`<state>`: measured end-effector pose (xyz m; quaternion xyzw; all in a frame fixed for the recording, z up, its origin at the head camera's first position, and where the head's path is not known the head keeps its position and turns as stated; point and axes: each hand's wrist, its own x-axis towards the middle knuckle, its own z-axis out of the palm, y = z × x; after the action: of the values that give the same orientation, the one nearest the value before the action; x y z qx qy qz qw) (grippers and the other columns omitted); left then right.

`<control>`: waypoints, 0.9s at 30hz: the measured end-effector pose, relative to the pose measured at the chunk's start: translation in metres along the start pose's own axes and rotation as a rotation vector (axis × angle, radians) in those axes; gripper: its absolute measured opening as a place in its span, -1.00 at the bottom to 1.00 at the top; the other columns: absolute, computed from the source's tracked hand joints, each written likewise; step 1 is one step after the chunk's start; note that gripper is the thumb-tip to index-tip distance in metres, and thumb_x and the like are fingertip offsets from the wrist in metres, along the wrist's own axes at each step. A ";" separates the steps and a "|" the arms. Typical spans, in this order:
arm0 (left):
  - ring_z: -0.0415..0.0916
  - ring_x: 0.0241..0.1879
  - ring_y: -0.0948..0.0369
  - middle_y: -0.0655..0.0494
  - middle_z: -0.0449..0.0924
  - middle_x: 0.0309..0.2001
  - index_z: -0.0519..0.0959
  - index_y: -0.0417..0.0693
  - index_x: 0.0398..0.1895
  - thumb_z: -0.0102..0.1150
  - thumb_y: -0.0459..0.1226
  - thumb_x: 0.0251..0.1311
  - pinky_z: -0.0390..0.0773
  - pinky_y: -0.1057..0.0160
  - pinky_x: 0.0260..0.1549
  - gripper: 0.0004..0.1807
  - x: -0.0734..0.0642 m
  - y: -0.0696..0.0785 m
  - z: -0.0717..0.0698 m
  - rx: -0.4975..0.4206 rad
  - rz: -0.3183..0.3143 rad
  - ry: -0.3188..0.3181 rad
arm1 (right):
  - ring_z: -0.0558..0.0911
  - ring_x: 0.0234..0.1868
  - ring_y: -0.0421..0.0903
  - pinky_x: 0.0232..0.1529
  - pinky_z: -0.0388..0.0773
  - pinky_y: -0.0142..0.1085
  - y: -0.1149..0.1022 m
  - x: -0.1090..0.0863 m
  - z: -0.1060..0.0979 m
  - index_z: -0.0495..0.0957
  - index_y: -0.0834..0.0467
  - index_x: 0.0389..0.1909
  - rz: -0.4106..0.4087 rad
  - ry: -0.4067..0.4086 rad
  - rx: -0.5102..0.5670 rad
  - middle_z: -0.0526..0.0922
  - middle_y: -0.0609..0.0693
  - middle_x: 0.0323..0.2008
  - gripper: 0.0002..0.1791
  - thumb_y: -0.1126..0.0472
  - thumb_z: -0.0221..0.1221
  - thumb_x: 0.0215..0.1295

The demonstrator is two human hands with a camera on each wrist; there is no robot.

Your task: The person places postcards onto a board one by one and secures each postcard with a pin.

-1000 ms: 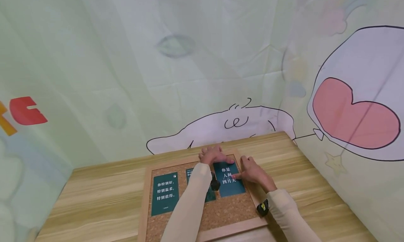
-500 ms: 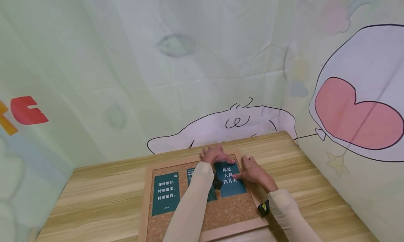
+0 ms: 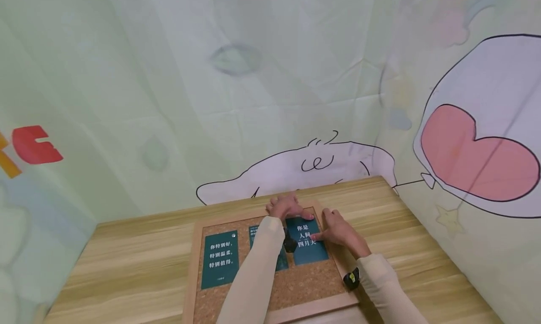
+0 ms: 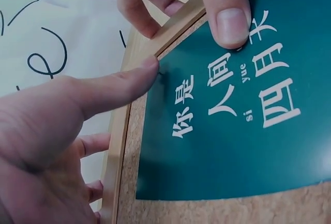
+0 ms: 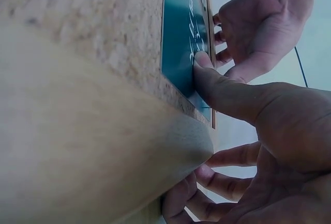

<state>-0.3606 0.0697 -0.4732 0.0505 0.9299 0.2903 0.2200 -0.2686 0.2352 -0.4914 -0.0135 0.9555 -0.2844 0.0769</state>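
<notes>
A wood-framed cork board (image 3: 310,281) lies on the table, bearing three dark teal cards with white Chinese characters. My left hand (image 3: 285,207) is at its far edge, fingers past the frame and thumb pressing at the top right corner of the rightmost card (image 3: 310,254). A thin dark pin-like piece (image 4: 161,73) shows beside that thumb tip. My right hand (image 3: 339,229) grips the right side of the frame, its thumb (image 4: 231,27) flat on the card and its fingers (image 5: 225,182) bent around the edge. The middle card (image 3: 281,262) is partly hidden by my left forearm.
The left card (image 3: 220,263) lies flat on the cork, with a small pale dot near its top right corner. Light wood tabletop (image 3: 131,263) surrounds the board. A printed cloth backdrop (image 3: 169,103) rises behind the table and along its right side.
Both hands keep their places on the board and the rightmost card. Only a slight shift of the head view shows.
</notes>
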 end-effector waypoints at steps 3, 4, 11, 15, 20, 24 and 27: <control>0.13 0.18 -0.22 -0.23 0.34 0.06 0.45 0.01 0.19 0.57 0.19 -0.02 0.02 -0.27 0.25 -0.20 0.002 -0.003 -0.002 -0.002 0.019 -0.005 | 0.52 -0.09 0.15 0.06 0.54 0.10 -0.002 0.002 0.001 0.26 0.49 0.34 0.003 0.001 -0.005 0.44 0.39 0.04 0.01 -0.04 0.56 0.12; 0.12 0.20 -0.23 -0.25 0.34 0.09 0.44 0.00 0.23 0.55 0.21 -0.01 0.00 -0.28 0.27 -0.16 0.002 -0.004 -0.002 -0.003 0.019 -0.003 | 0.52 -0.07 0.15 0.07 0.54 0.10 -0.002 0.003 0.001 0.26 0.49 0.35 0.004 0.000 -0.005 0.44 0.40 0.06 0.02 -0.04 0.56 0.12; 0.10 0.25 -0.25 -0.25 0.35 0.10 0.45 0.01 0.25 0.49 0.23 0.04 -0.06 -0.30 0.32 -0.18 0.003 -0.005 -0.004 0.024 0.007 0.025 | 0.52 -0.03 0.17 0.12 0.52 0.12 -0.004 0.007 0.002 0.23 0.50 0.37 -0.003 -0.006 -0.006 0.43 0.43 0.10 0.06 -0.05 0.56 0.11; 0.15 0.18 -0.21 -0.20 0.35 0.02 0.46 0.04 0.15 0.50 0.22 0.05 0.03 -0.24 0.24 -0.27 0.003 -0.004 -0.002 0.059 0.000 0.042 | 0.52 -0.02 0.18 0.13 0.51 0.12 -0.004 0.006 0.002 0.23 0.51 0.37 -0.011 -0.006 -0.007 0.43 0.43 0.09 0.06 -0.05 0.56 0.11; 0.16 0.12 -0.15 -0.14 0.34 -0.03 0.46 0.07 0.08 0.51 0.20 0.05 0.08 -0.16 0.17 -0.32 0.005 -0.002 0.005 0.059 -0.018 0.054 | 0.51 -0.03 0.18 0.13 0.51 0.11 -0.002 0.005 0.002 0.22 0.53 0.38 -0.011 -0.003 0.004 0.43 0.44 0.09 0.06 -0.03 0.56 0.12; 0.16 0.17 -0.16 -0.14 0.35 -0.01 0.47 0.06 0.09 0.51 0.15 0.09 0.06 -0.17 0.22 -0.35 0.000 0.001 0.007 0.065 -0.019 0.057 | 0.51 -0.02 0.19 0.14 0.51 0.12 -0.002 0.003 0.001 0.20 0.53 0.39 0.004 -0.016 0.001 0.42 0.44 0.10 0.07 -0.03 0.55 0.13; 0.17 0.18 -0.19 -0.16 0.36 0.00 0.47 0.05 0.09 0.51 0.17 0.09 0.07 -0.20 0.25 -0.35 -0.001 0.001 0.009 0.083 -0.011 0.068 | 0.51 0.00 0.21 0.16 0.50 0.14 -0.001 0.002 0.000 0.20 0.53 0.40 0.015 -0.020 -0.003 0.41 0.45 0.12 0.07 -0.03 0.55 0.14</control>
<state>-0.3559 0.0753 -0.4786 0.0444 0.9484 0.2520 0.1874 -0.2704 0.2336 -0.4913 -0.0091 0.9552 -0.2824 0.0885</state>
